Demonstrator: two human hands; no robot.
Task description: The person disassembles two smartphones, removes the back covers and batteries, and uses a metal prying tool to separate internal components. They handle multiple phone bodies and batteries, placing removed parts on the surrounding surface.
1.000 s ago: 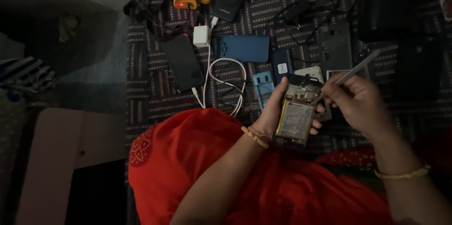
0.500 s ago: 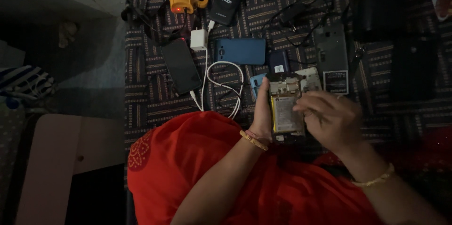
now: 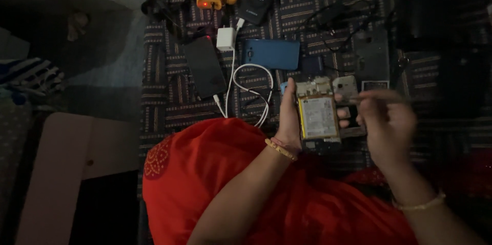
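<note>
Risk of slip: the opened phone (image 3: 318, 117) rests only in the left hand (image 3: 288, 122), held in the air above the lap; a sideways push from the tool could tip it off the palm, I judge.
Risk to the battery: the thin tool (image 3: 379, 97) points at the phone's exposed battery side; a hard poke there could dent or pierce it.
Risk from light: the scene is dim and the right hand (image 3: 387, 127) is blurred, so the tip could land off its mark.
Left hand pose: wrist bent up, fingers curled round the phone's left edge, thumb along the side, clasping it with the open back facing up.
Right hand pose: just right of the phone, fingers pressed together, pinching the tool near its top; whether the tip touches the phone I cannot tell.
Beyond the hands: a blue phone (image 3: 271, 54), a white cable (image 3: 251, 88) and a charger plug (image 3: 225, 38) lie on the patterned mat (image 3: 164, 70).
</note>
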